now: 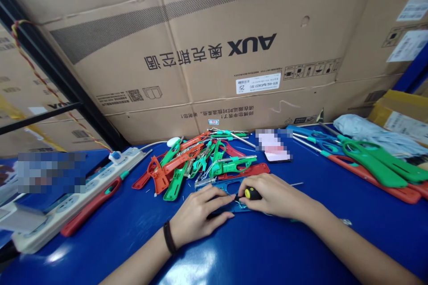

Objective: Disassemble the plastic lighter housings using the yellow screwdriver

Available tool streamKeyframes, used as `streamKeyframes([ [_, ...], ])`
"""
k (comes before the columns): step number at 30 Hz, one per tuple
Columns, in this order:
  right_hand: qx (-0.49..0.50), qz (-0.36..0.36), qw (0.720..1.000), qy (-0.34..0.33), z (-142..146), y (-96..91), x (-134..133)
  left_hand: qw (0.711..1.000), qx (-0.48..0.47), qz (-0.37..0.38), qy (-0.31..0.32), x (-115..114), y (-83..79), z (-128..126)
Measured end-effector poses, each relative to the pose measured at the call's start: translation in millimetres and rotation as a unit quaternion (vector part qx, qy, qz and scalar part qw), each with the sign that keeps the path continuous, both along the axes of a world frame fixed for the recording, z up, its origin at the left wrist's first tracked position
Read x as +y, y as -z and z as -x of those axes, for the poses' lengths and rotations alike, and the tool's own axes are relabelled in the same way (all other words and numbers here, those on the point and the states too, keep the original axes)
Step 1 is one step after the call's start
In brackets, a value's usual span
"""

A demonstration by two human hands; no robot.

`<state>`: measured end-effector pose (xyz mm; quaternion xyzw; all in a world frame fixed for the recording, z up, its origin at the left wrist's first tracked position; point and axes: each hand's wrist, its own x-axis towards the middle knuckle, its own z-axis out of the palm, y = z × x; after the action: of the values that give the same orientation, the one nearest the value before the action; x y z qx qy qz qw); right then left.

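Blue worktop (301, 249) fills the foreground, glossy under the light. 2 bare forearms reach in from the bottom edge. The left hand (200, 213), with a black wristband (169, 237) at its wrist, curls its fingers over a blue plastic tool body (230, 185) and pins it to the surface. The right hand (276, 196) grips a screwdriver (252, 193) tightly by its yellow-and-black handle, in a narrow closed hold; the fingers hide the tip. Keeping the blue piece pressed flat and the shaft square to it would likely stop the tip from slipping. Just beyond lies a heap of green, orange and red plastic tool parts (194, 164) tangled with thin wires. To the left runs a white power strip (76, 200). To the right, long-handled green and red tools (374, 164) lie beside a blurred-out phone (276, 153). Cardboard cartons (187, 53) printed AUX stand behind.
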<state>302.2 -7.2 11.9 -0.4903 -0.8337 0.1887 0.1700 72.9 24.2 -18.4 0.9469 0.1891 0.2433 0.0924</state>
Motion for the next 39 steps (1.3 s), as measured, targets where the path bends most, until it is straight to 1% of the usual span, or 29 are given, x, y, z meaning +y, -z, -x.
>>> streamKeyframes([
  [9,-0.010,-0.022,1.000,-0.014,1,0.9,0,1.000,-0.008,0.017,0.001,-1,-0.2,1],
  [12,-0.014,-0.020,1.000,-0.015,2,1.2,-1,1.000,-0.008,0.015,0.001,-1,-0.4,0],
  [18,-0.003,-0.005,0.999,-0.039,1,0.4,-1,1.000,-0.009,0.011,0.005,-1,-0.8,0],
  [25,-0.019,-0.014,0.998,-0.054,4,1.7,-1,1.000,0.001,-0.007,0.008,-1,-1.7,-1],
  [29,-0.007,-0.007,0.999,-0.050,1,-4.3,-2,0.999,0.031,-0.032,0.002,-3,-2.7,-1],
  [32,0.020,-0.014,0.999,-0.022,-7,-13.2,-4,0.998,0.039,-0.050,-0.003,-4,-1.6,-1],
  [35,0.020,0.015,0.999,0.021,-18,-21.1,-6,0.997,0.036,-0.067,0.000,-4,-0.4,1],
  [39,-0.022,0.102,0.993,0.054,-25,-23.9,-7,0.997,0.030,-0.074,0.005,-2,-2.2,3],
])
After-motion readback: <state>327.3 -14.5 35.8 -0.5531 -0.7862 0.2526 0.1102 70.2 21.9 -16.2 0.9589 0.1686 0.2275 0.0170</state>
